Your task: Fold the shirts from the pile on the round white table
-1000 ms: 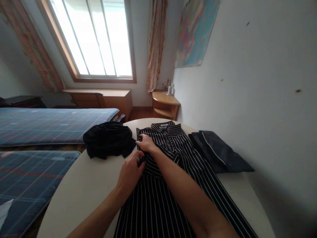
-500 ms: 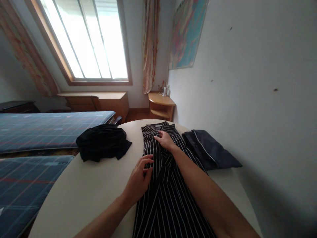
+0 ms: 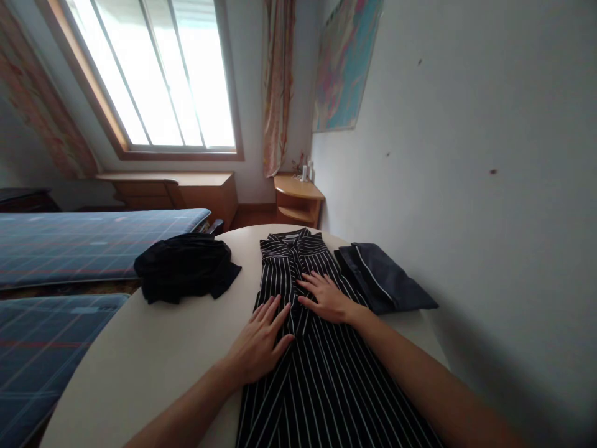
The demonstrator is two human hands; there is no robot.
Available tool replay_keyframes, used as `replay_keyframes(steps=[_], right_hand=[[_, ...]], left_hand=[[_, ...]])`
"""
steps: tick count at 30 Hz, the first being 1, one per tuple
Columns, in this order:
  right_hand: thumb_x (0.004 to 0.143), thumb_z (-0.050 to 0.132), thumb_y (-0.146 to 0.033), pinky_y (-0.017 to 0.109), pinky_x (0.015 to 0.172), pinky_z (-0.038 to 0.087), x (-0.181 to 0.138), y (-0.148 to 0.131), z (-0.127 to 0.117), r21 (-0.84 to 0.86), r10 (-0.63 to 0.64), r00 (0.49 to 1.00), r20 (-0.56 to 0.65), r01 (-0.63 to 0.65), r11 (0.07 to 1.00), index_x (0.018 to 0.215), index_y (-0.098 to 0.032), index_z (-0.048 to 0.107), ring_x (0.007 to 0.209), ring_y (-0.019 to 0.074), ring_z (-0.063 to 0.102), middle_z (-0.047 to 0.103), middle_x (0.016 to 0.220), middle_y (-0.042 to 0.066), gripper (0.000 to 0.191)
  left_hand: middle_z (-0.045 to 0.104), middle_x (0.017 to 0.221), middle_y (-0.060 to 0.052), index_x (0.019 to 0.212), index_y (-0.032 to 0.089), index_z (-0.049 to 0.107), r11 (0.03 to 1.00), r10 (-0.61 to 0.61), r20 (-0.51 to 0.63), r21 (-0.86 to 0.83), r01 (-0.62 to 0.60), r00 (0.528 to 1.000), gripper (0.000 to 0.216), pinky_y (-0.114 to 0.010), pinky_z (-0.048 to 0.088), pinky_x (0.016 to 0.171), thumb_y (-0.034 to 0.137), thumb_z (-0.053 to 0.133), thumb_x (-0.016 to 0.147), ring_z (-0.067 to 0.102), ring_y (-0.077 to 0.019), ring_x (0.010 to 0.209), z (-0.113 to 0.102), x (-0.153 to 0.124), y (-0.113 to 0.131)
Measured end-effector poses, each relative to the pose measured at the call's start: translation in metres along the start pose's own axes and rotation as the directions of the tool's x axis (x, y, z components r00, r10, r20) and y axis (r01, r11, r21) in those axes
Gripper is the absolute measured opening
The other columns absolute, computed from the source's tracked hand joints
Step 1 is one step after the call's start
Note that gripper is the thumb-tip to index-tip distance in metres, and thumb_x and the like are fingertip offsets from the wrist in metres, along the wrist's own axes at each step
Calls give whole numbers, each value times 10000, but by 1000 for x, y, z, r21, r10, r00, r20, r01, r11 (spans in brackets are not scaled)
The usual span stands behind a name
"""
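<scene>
Black shirt with thin white stripes point(image 3: 303, 348) lies flat on the round pale table point(image 3: 153, 361), collar at 12 o'clock. Change since a second ago: both hands have let go of the folded-over front edge. Left hand point(image 3: 259, 342) and right hand point(image 3: 326, 295) now rest open, palms down, fingers spread, gripping nothing. Reads as pressing and smoothing. Crumpled black garment point(image 3: 184, 266) at 10 o'clock; folded dark navy cloth point(image 3: 385, 280) at 2 o'clock.
</scene>
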State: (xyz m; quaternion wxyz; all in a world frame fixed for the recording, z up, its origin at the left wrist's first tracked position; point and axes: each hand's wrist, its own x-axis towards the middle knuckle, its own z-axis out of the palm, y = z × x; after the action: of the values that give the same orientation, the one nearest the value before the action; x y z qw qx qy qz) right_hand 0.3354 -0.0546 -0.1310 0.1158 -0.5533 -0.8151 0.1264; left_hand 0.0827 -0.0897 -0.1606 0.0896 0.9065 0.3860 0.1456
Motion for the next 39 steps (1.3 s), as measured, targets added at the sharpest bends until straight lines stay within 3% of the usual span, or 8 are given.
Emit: replay_keyframes(steps=[9,12,16,21,26,31,35,39], right_hand=[[985,321,-607,565,1193,77,32,-15,24,-17,107,988,-113,-110,994,1459,-267,472,1495,296,185,350,1584,67,603],[993,342,-564,597,1181,81,48,-12,28,10,126,980,-152,-126,992,1443,-265,492,1488,309,205,373,1571,73,561],[999,360,-516,611,1174,88,66,-3,32,26,170,967,-192,-168,985,1424,-267,512,1482,313,222,387,1563,75,515],[988,440,-450,593,1169,138,73,0,29,31,180,950,-254,-178,984,1403,-255,528,1451,301,291,451,1518,92,467],[960,547,-328,499,1171,186,64,-10,20,-75,-26,915,-402,-5,997,1365,-254,555,1244,236,506,641,1266,81,412],[928,612,-256,453,1145,235,63,-19,18,-171,-149,906,-396,87,982,1291,-318,633,1104,234,543,694,1066,45,369],[953,585,-283,424,1078,302,68,-21,20,-164,-148,907,-394,89,982,1104,-333,741,1054,242,542,706,998,43,223],[979,543,-299,418,1053,306,67,-20,15,-128,-119,898,-423,71,989,1100,-329,740,1068,245,538,712,1002,46,233]], left_hand=[[315,1593,-122,1556,171,250,999,-21,11,-31,21,1000,670,-465,213,1213,533,361,1004,218,-260,1493,-15,7,-42],[421,1535,-140,1474,134,393,994,-94,-48,-65,90,994,576,-466,261,1194,468,377,1006,329,-269,1452,-28,2,-43],[576,1355,-119,1179,183,608,985,-145,-86,-106,135,986,372,-463,406,1085,448,485,949,529,-283,1267,-52,-5,-28],[678,1081,-89,1073,208,578,965,-254,45,-49,256,966,287,-406,493,879,399,582,859,653,-278,982,-81,-12,-5],[712,1032,-140,1121,172,528,941,-338,290,133,312,895,319,-432,500,813,251,561,814,685,-340,960,-93,-22,2],[726,984,-175,1158,143,517,925,-379,393,173,337,838,413,-415,515,783,107,537,747,706,-347,941,-97,-28,6],[728,938,-161,1219,120,509,951,-306,450,98,295,839,477,-388,512,748,44,450,752,711,-319,889,-101,-30,13],[718,966,-112,1400,181,426,952,-265,374,-46,303,889,615,-385,500,791,160,541,796,689,-300,918,-102,-31,19]])
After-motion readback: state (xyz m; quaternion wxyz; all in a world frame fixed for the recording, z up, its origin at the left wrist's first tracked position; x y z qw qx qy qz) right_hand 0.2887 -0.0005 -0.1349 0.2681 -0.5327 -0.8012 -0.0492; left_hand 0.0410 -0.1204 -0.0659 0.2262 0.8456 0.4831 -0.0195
